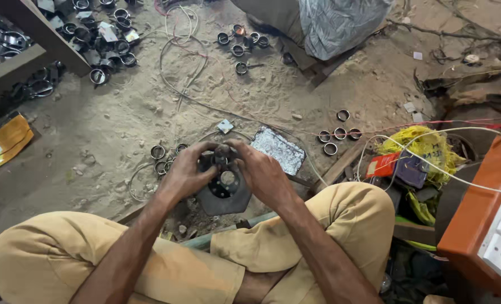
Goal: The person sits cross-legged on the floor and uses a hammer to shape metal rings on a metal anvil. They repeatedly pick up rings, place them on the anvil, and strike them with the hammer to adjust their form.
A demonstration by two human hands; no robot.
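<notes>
I sit cross-legged on a sandy floor. Both hands meet over a dark metal plate (223,198) with a round hole, which lies on the ground between my knees. My left hand (187,170) grips the plate's left edge, its fingers curled over the top. My right hand (260,169) holds the right side, fingertips pinching a small dark round part (223,151) at the top of the plate. Small metal rings (159,152) lie just left of my left hand.
A flat silvery slab (277,148) lies right of my hands, with several rings (334,135) beyond it. More rings (242,43) and wires (178,34) lie farther off. An orange switch box (481,219) stands at the right beside yellow netting (425,147).
</notes>
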